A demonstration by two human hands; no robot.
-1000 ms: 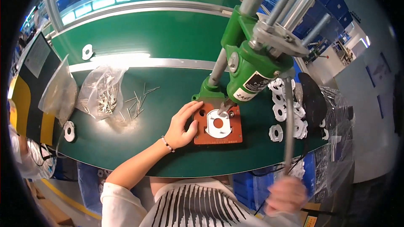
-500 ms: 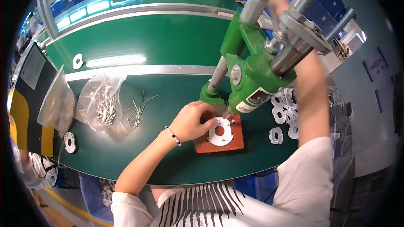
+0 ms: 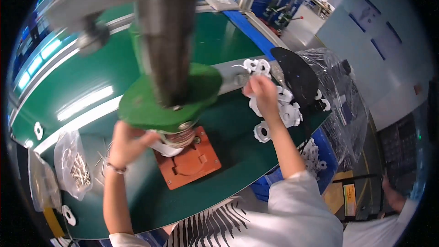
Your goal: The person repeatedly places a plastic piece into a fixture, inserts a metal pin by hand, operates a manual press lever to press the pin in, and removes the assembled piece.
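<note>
My left hand (image 3: 130,146), blurred, is left of the green press head (image 3: 169,98). Its thumb and fingers close on the edge of a white ring-shaped plastic part (image 3: 167,149), partly hidden under the press. This part lies tilted over the far left side of an orange-red fixture block (image 3: 201,167), whose shaped recess shows bare. Farther right, my right hand (image 3: 261,90) is at a pile of white plastic parts (image 3: 288,113), its fingers curled together. What they hold, if anything, cannot be made out.
Clear bags (image 3: 71,164) and loose metal pins (image 3: 99,162) lie on the green table at left. A black curved panel (image 3: 297,75) and plastic wrap (image 3: 338,100) stand at right. Below the table edge sits a blue bin (image 3: 327,174) of white parts. Another person's arm (image 3: 394,194) shows lower right.
The view has swung right and the press looms closer. My right hand came down from the upper press area to the pile. The white part has moved out of the fixture's recess with my left hand.
</note>
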